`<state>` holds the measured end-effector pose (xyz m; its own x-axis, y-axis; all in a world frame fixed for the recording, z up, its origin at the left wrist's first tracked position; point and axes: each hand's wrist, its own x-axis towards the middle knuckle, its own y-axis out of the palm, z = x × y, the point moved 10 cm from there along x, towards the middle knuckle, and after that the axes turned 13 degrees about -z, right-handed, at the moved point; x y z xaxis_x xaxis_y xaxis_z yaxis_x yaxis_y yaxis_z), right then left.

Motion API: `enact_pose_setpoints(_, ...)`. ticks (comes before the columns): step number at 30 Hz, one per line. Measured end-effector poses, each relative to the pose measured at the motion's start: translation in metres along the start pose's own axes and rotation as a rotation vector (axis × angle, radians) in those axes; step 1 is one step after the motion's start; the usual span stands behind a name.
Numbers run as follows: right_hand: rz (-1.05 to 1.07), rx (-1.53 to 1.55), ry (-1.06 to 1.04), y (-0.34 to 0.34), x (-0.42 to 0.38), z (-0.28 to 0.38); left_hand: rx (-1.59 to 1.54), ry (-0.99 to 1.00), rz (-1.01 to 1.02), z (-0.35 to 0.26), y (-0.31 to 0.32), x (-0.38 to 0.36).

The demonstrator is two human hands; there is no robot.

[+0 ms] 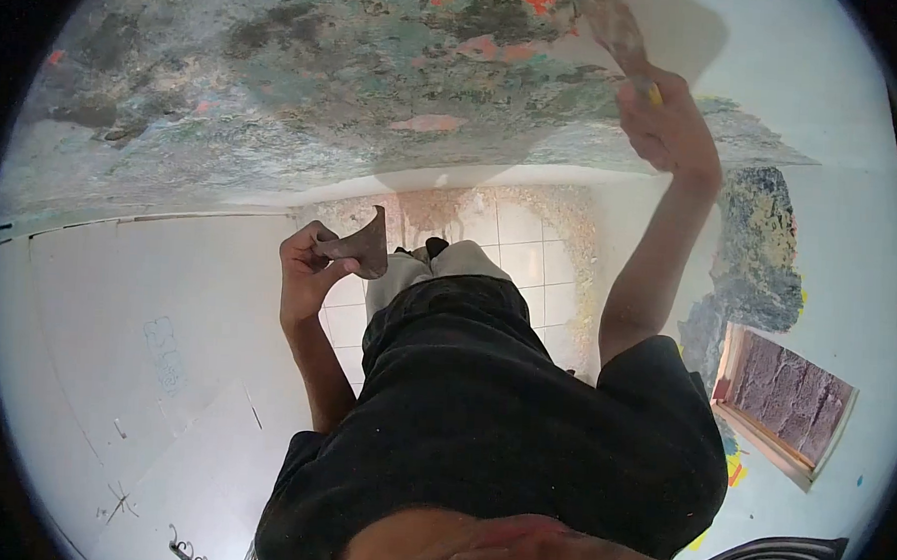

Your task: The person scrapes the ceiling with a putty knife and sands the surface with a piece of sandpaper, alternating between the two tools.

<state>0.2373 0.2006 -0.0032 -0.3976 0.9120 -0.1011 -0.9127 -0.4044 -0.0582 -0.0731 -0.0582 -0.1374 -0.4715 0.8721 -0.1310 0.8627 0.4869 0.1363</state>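
My right hand [672,125], raised at the upper right, is wrapped round the handle of a putty knife [615,32]. A bit of yellow shows on the handle. The knife's broad blade lies at the wall [417,78], near a bright orange patch; whether it touches is hard to tell. Lower on the left, my left hand [309,264] pinches a curled brown sheet [364,246] that looks like sandpaper. This sheet is held clear of the wall, in front of my body.
Mottled grey-green and orange patches cover much of the wall, with smooth white around them. A small framed opening [786,400] is at the right, below a dark bare patch [765,249]. Pale floor tiles [522,245] show beneath me. A white surface [145,347] stands at the left.
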Motion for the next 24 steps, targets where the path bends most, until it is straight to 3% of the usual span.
enact_pose_setpoints(4,-0.059,-0.15,0.0,0.002,0.009,-0.002,-0.004,-0.002,0.002,0.001,-0.002,-0.001)
enact_pose_setpoints(5,-0.098,-0.185,0.079,0.003,0.014,-0.011,-0.008,-0.012,0.009,0.003,-0.001,-0.002)
enact_pose_setpoints(11,-0.041,0.003,0.012,-0.007,0.008,-0.003,-0.017,-0.002,0.006,-0.001,0.003,0.0)
enact_pose_setpoints(14,0.033,-0.053,0.017,-0.006,0.016,-0.011,0.017,-0.002,0.016,0.005,0.001,0.002)
enact_pose_setpoints(20,-0.148,-0.056,0.097,-0.031,-0.001,-0.022,0.021,-0.016,0.032,0.007,0.009,0.005)
enact_pose_setpoints(24,-0.053,-0.006,0.107,-0.019,0.006,-0.038,0.01,0.005,0.041,0.001,0.012,0.005)
